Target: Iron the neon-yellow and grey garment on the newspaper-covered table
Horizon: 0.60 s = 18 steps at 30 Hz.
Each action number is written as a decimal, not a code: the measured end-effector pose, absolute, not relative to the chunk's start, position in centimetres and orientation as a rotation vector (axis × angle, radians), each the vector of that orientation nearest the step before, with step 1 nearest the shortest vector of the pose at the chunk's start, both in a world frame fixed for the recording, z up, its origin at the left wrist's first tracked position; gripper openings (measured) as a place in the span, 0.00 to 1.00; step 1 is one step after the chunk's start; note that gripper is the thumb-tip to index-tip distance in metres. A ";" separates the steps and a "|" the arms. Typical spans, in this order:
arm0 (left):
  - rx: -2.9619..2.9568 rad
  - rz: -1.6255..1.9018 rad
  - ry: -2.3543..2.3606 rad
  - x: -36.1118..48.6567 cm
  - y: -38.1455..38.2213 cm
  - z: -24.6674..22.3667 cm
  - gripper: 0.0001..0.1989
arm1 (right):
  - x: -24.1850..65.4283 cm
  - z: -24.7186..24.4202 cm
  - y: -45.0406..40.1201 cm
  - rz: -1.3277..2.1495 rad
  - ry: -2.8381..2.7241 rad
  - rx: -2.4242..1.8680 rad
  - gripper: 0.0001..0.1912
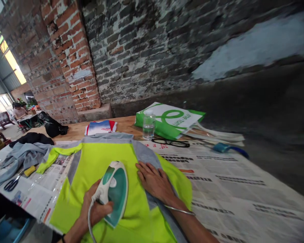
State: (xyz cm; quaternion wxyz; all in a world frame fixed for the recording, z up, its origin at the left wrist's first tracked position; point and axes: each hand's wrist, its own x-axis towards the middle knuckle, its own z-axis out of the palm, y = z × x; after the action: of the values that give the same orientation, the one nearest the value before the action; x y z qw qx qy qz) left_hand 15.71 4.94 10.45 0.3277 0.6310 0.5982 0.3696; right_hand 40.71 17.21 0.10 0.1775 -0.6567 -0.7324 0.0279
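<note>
A neon yellow and grey long-sleeved garment (106, 153) lies spread over newspaper on the table. My left hand (95, 202) is wrapped round the handle of a white and teal iron (120, 192), which rests on the middle of the garment, its cord running down past my wrist. To the right of the iron, my right hand (153, 180) lies flat on the grey strip of the garment, fingers apart and holding nothing. A silvery bangle is on my right wrist.
Behind the garment are a clear bottle (148, 128), black glasses (176, 143), a green and white bag (172, 118) and a folded cloth (100, 128). Scissors (14, 180) and grey clothing (26, 155) lie at left. A brick wall stands behind; people sit far left.
</note>
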 end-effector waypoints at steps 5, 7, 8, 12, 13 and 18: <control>1.622 1.044 1.793 11.0 9.6 10.1 0.17 | 40.3 1.4 16.8 0.122 -2.075 -1.918 0.29; 1.623 1.065 1.870 9.7 13.0 10.5 0.11 | 40.2 1.8 16.7 0.132 -2.060 -1.916 0.29; 1.630 1.070 1.897 9.2 14.8 10.8 0.10 | 40.2 1.8 16.8 0.136 -2.051 -1.913 0.28; 1.651 1.054 1.956 9.0 20.4 11.8 0.11 | 40.1 1.6 17.2 0.127 -2.019 -1.884 0.28; 1.651 1.051 1.963 9.1 21.1 12.0 0.12 | 40.1 1.5 17.4 0.119 -2.013 -1.875 0.27; 1.625 1.074 1.951 9.7 19.1 11.4 0.16 | 40.0 1.1 17.9 0.102 -1.999 -1.840 0.27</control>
State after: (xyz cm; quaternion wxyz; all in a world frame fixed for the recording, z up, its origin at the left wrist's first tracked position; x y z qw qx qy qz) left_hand 9.71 19.13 11.40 0.1911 0.5785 0.6947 0.3823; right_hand 40.00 17.94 1.08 0.2098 -0.6616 -0.7189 0.0367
